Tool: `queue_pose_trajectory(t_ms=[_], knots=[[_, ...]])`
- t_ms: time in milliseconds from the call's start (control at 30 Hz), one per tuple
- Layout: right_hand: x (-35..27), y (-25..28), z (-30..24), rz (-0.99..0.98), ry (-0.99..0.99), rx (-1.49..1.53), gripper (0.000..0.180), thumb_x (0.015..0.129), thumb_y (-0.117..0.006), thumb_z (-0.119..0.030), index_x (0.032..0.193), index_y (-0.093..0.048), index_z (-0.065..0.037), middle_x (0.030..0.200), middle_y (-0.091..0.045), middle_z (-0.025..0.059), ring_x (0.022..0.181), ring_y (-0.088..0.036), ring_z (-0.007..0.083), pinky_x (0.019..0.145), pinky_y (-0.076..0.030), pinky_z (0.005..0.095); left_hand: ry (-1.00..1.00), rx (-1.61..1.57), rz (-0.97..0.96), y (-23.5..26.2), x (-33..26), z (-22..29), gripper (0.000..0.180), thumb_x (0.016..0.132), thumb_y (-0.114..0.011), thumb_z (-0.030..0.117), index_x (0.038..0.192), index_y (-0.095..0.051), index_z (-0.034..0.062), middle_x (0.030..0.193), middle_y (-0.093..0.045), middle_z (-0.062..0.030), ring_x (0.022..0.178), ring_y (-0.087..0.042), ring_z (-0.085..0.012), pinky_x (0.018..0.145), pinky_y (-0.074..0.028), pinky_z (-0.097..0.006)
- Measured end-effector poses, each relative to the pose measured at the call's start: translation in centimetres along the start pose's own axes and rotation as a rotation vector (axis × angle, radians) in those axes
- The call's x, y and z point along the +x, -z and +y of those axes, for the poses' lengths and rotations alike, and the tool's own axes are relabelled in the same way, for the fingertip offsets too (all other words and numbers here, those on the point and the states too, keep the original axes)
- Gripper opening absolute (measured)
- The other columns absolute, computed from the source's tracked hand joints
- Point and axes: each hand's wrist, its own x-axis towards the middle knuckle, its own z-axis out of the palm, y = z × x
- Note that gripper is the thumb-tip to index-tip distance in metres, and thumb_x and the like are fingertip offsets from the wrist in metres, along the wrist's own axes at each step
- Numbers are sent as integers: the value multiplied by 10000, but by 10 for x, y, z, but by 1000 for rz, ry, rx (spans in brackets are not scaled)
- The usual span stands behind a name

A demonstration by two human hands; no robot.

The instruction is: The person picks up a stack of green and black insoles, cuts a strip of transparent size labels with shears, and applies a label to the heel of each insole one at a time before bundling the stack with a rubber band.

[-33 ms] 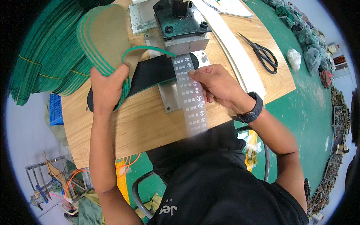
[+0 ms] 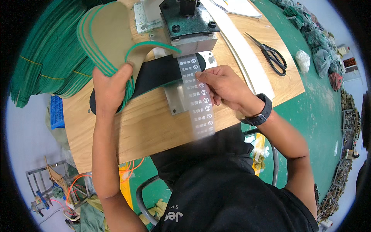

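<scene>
My left hand (image 2: 111,87) is closed round a small stack of insoles (image 2: 110,34) with tan faces and green edges. One of them bends away to the right, its tip near the press. Under that stack, a black insole (image 2: 156,75) lies across the table, its right end on a metal plate (image 2: 176,102) in front of the press head (image 2: 189,27). Between thumb and fingers, my right hand (image 2: 228,87) pinches a clear strip of white-printed labels (image 2: 199,102). The strip's far end lies over the black insole, and its near end hangs past the table edge.
A large pile of green-edged insoles (image 2: 46,58) rises at the left, tied with yellow bands. Black scissors (image 2: 272,58) and long white strips (image 2: 247,62) lie on the table's right side. A blue crate (image 2: 57,112) stands at the left edge, and bagged goods (image 2: 322,54) line the floor.
The held insoles have tilted slightly, and the bent one now shows more of its tan face. My right hand and the label strip have hardly moved.
</scene>
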Motion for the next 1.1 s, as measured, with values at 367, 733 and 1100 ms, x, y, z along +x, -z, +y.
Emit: queue_pose_trajectory(t_ms=[367, 733, 1100], knots=[[1, 2, -4, -31, -17, -45, 330, 918, -552, -216, 669, -614, -8, 541, -589, 56, 412, -538, 115, 358, -376, 225, -1, 38, -70, 1, 2, 0, 116, 758, -597, 88, 823, -608, -8, 722, -573, 0, 657, -489, -86, 623, -421, -257], [0, -1, -7, 8, -74, -59, 353, 941, -561, -275, 693, -613, -28, 492, -543, 22, 353, -463, 60, 342, -345, 177, 33, 351, -230, -19, -5, 12, 595, 704, -715, 151, 1259, -522, 61, 934, -660, -92, 866, -621, -221, 791, -471, -312], [-7, 2, -4, 19, -36, 97, 521, 994, -385, -374, 796, -602, 56, 516, -568, 90, 358, -516, 141, 321, -383, 209, -95, 724, -373, -27, -6, 8, 957, 601, -786, 234, 1422, -311, 109, 1064, -626, -197, 1032, -570, -366, 920, -433, -426]])
